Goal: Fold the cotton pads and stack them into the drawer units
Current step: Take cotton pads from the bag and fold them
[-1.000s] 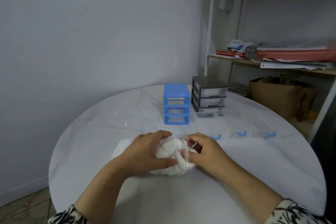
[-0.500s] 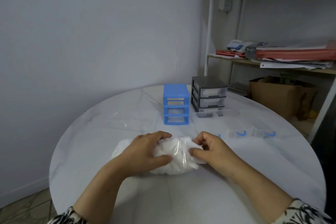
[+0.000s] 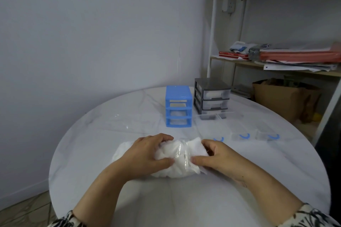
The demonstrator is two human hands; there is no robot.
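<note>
Two hands work at one clear plastic bag of cotton pads [image 3: 177,160] lying on the round white desk [image 3: 258,180], near its front middle. The left hand [image 3: 145,155] has its grip curled over the bag's left end, thumb pressed into the side. The right hand [image 3: 215,156] pinches the bag's right end between thumb and bent fingers. How many pads the bag holds cannot be counted; they show only as one white mass behind crinkled film.

Two drawer units stand side by side toward the back of the desk. The blue unit [image 3: 178,106] has three slots, all without drawers. The grey unit [image 3: 212,97] has three levels; two clear drawers sit closed and the lowest is pulled out in front.

Three clear drawers with blue curved handles [image 3: 244,136] lie in a row on the desk to the right of the bag; their transparent walls are hard to make out, and the nearest is partly behind the right hand.

A shelf [image 3: 276,64] at the right carries papers and red books; no writing is readable.
</note>
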